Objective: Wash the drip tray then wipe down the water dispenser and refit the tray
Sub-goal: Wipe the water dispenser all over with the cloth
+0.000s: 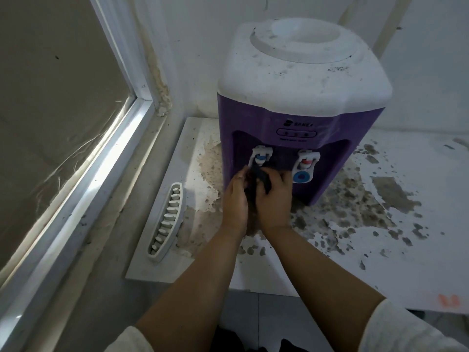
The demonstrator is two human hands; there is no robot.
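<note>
Both hands, left hand (234,196) & right hand (275,199), clutch a dark crumpled cloth (261,177) under the purple-and-white plastic water dispenser (299,102)'s left tap (260,156); scrub the recess w/ firm short strokes.

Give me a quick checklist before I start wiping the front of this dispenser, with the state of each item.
1. Cloth in hand: ok. The left hand and right hand both grip the dark cloth.
2. Drip tray out of the way: ok. The drip tray lies on the counter, left of the water dispenser.
3. Tray washed: cannot tell.
4. Taps clear: ok. Nothing hangs on the left tap or right tap.
5. Top wiped: not ok. Dark specks cover the white top.
6. Cloth damp: cannot tell.
</note>
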